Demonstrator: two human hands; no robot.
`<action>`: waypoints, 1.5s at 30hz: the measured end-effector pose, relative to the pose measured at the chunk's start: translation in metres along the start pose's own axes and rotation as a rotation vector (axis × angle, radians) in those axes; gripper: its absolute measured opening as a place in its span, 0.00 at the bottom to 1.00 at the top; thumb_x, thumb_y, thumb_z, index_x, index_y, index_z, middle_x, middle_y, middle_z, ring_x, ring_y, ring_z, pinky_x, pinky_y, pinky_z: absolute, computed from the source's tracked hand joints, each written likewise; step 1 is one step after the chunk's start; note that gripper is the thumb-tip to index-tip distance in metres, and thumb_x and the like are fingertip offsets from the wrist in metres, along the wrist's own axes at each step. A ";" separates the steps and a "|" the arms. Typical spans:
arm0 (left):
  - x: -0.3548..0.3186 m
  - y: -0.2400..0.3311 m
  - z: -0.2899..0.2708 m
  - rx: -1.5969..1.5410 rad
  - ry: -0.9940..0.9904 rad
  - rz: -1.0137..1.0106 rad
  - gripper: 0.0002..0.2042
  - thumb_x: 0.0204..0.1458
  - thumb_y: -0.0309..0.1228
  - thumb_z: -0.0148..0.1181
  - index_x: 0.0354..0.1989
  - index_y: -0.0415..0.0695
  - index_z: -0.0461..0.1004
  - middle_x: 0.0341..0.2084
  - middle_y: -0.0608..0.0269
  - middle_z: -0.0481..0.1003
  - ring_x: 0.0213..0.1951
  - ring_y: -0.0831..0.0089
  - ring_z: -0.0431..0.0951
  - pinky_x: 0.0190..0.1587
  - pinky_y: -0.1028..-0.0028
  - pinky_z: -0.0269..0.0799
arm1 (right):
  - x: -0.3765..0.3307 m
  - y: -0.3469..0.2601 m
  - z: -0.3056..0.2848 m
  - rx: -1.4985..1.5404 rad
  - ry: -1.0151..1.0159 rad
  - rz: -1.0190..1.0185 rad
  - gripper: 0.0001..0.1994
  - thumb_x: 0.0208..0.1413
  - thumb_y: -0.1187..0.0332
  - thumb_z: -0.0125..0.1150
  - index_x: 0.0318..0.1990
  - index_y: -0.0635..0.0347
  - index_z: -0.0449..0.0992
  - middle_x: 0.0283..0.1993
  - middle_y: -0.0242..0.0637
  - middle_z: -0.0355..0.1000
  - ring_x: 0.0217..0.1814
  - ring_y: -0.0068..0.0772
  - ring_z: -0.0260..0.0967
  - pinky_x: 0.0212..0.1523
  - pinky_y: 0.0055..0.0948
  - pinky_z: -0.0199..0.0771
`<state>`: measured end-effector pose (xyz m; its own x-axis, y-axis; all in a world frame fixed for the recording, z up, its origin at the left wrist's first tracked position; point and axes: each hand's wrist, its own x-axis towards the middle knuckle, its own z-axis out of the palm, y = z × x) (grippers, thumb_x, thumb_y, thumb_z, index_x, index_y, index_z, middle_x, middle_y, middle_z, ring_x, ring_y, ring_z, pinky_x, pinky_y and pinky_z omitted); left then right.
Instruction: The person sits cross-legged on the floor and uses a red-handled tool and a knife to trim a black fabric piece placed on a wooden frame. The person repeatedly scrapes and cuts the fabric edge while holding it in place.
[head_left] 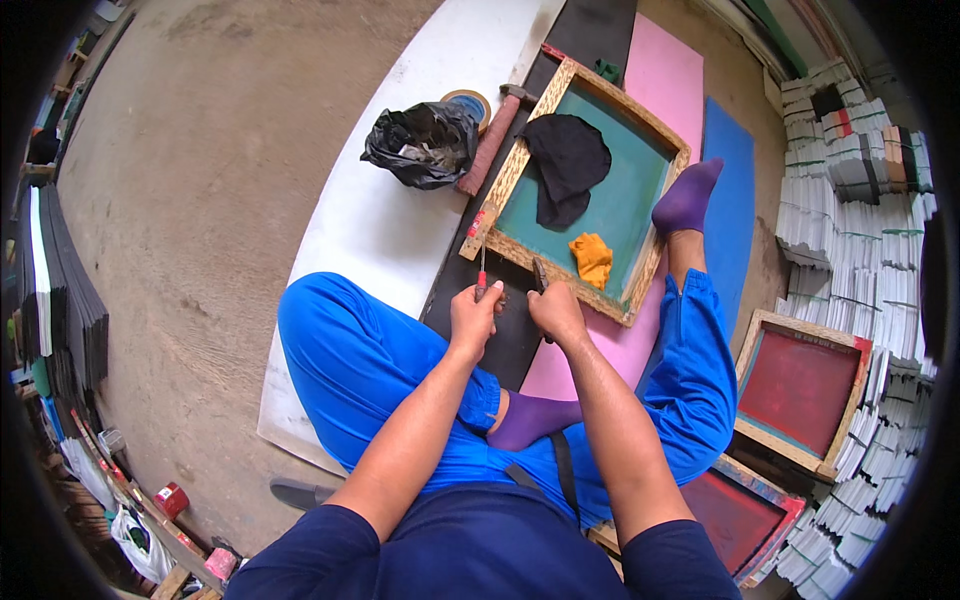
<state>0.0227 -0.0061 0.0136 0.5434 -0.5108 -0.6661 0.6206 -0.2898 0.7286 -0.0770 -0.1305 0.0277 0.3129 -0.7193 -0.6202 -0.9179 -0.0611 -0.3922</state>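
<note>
My left hand (475, 318) is closed round the red and dark handle of a screwdriver (482, 277), whose thin shaft points at the near left corner of a wooden screen frame (520, 252). Green mesh (625, 170) fills that frame. My right hand (556, 309) grips a dark, slim hand tool (541, 272); its tip is at the frame's near bar, and its kind is unclear. On the mesh lie a black cloth (568, 165) and a crumpled orange cloth (592, 260). A hammer (492, 143) with a wrapped, reddish handle rests along the frame's left side.
Left of the hammer stand a black plastic bag (425, 145) of scraps and a tape roll (470, 103). White, black, pink and blue sheets (735, 190) lie under my work. Red-meshed frames (800, 390) and stacked paper bundles (850, 240) are on the right.
</note>
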 end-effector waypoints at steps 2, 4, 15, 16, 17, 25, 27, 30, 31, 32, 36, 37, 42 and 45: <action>0.004 -0.004 0.000 -0.001 0.000 0.000 0.13 0.58 0.40 0.63 0.28 0.43 0.76 0.18 0.69 0.72 0.10 0.83 0.63 0.12 0.79 0.54 | -0.002 -0.001 0.002 0.003 0.017 0.010 0.17 0.52 0.63 0.58 0.34 0.74 0.79 0.37 0.67 0.76 0.45 0.64 0.76 0.49 0.52 0.75; 0.004 -0.002 0.002 -0.002 0.006 -0.005 0.13 0.58 0.40 0.63 0.29 0.42 0.76 0.18 0.69 0.72 0.10 0.83 0.63 0.12 0.80 0.54 | -0.005 -0.006 0.002 -0.013 0.045 0.016 0.17 0.52 0.63 0.58 0.35 0.74 0.79 0.37 0.66 0.76 0.45 0.64 0.76 0.49 0.52 0.75; 0.003 -0.001 -0.002 0.002 0.032 -0.011 0.14 0.58 0.39 0.64 0.29 0.41 0.76 0.18 0.69 0.72 0.11 0.83 0.64 0.13 0.80 0.55 | -0.017 -0.001 0.025 0.080 0.239 -0.043 0.15 0.55 0.61 0.59 0.41 0.66 0.77 0.36 0.60 0.77 0.43 0.66 0.75 0.45 0.54 0.74; 0.003 0.000 -0.002 0.004 0.031 -0.009 0.14 0.58 0.39 0.64 0.28 0.41 0.76 0.18 0.70 0.71 0.11 0.83 0.64 0.13 0.80 0.57 | -0.016 0.003 0.024 0.105 0.218 -0.077 0.16 0.55 0.61 0.60 0.42 0.66 0.77 0.36 0.60 0.77 0.43 0.66 0.75 0.45 0.54 0.74; 0.002 0.001 -0.003 0.006 0.029 -0.007 0.14 0.58 0.39 0.64 0.28 0.41 0.76 0.17 0.70 0.71 0.12 0.83 0.64 0.13 0.80 0.58 | -0.017 0.007 0.025 0.130 0.198 -0.110 0.16 0.54 0.61 0.60 0.42 0.66 0.78 0.37 0.60 0.77 0.43 0.65 0.76 0.45 0.53 0.75; 0.001 -0.004 -0.008 -0.073 -0.032 -0.020 0.13 0.58 0.39 0.63 0.34 0.40 0.79 0.21 0.68 0.73 0.11 0.83 0.63 0.13 0.80 0.54 | -0.046 0.024 0.031 0.661 -0.378 -0.063 0.11 0.57 0.66 0.63 0.44 0.63 0.78 0.31 0.33 0.76 0.29 0.22 0.72 0.35 0.32 0.77; 0.000 -0.003 -0.009 -0.084 -0.045 -0.038 0.13 0.58 0.39 0.63 0.35 0.40 0.79 0.22 0.68 0.73 0.11 0.83 0.63 0.13 0.80 0.54 | -0.054 0.014 0.024 0.722 -0.468 0.033 0.12 0.60 0.66 0.61 0.47 0.64 0.76 0.33 0.35 0.76 0.31 0.25 0.73 0.36 0.32 0.78; -0.001 -0.003 -0.014 -0.110 -0.057 -0.055 0.12 0.58 0.38 0.63 0.35 0.40 0.78 0.22 0.68 0.74 0.11 0.84 0.63 0.13 0.79 0.54 | -0.054 0.015 0.023 0.885 -0.659 0.060 0.14 0.63 0.64 0.59 0.50 0.64 0.74 0.35 0.36 0.76 0.32 0.26 0.75 0.36 0.32 0.80; 0.000 -0.005 -0.018 -0.126 -0.065 -0.055 0.12 0.58 0.38 0.63 0.35 0.40 0.77 0.21 0.67 0.74 0.11 0.83 0.64 0.13 0.79 0.54 | -0.056 0.013 0.022 0.898 -0.667 0.062 0.14 0.64 0.65 0.59 0.50 0.64 0.74 0.35 0.36 0.76 0.33 0.26 0.75 0.35 0.32 0.80; 0.001 -0.007 -0.020 -0.143 -0.073 -0.056 0.11 0.58 0.37 0.63 0.35 0.40 0.77 0.21 0.67 0.74 0.11 0.83 0.64 0.12 0.78 0.55 | -0.058 0.011 0.021 0.911 -0.676 0.063 0.13 0.64 0.65 0.58 0.50 0.64 0.74 0.34 0.36 0.76 0.33 0.27 0.75 0.35 0.33 0.80; -0.001 -0.006 -0.021 -0.090 -0.059 -0.006 0.09 0.55 0.34 0.63 0.31 0.41 0.76 0.20 0.67 0.74 0.11 0.83 0.64 0.13 0.79 0.56 | -0.053 0.018 0.027 0.794 -0.658 -0.043 0.11 0.64 0.65 0.58 0.49 0.61 0.74 0.37 0.35 0.77 0.37 0.27 0.77 0.37 0.30 0.78; -0.002 -0.005 -0.020 -0.048 -0.035 0.013 0.09 0.54 0.34 0.64 0.30 0.41 0.76 0.19 0.67 0.74 0.11 0.83 0.64 0.13 0.79 0.57 | -0.049 0.023 0.031 0.712 -0.642 -0.082 0.11 0.64 0.65 0.59 0.48 0.61 0.75 0.37 0.35 0.77 0.37 0.26 0.76 0.37 0.29 0.77; -0.001 -0.005 -0.019 0.326 0.091 0.171 0.12 0.53 0.36 0.66 0.24 0.41 0.77 0.16 0.67 0.74 0.13 0.81 0.67 0.15 0.77 0.59 | -0.046 0.024 0.025 0.259 -0.505 -0.278 0.11 0.60 0.66 0.61 0.47 0.62 0.75 0.35 0.32 0.76 0.33 0.21 0.72 0.32 0.26 0.72; 0.004 -0.011 -0.018 0.482 0.166 0.280 0.15 0.53 0.38 0.66 0.22 0.40 0.77 0.15 0.66 0.74 0.14 0.79 0.69 0.16 0.74 0.61 | -0.045 0.024 0.018 0.326 -0.602 -0.208 0.12 0.61 0.65 0.60 0.49 0.61 0.74 0.37 0.34 0.78 0.33 0.23 0.74 0.30 0.26 0.73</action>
<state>0.0280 0.0096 0.0000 0.7554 -0.4987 -0.4250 0.1339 -0.5175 0.8451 -0.1091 -0.0867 0.0340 0.6405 -0.2026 -0.7408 -0.7341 0.1218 -0.6680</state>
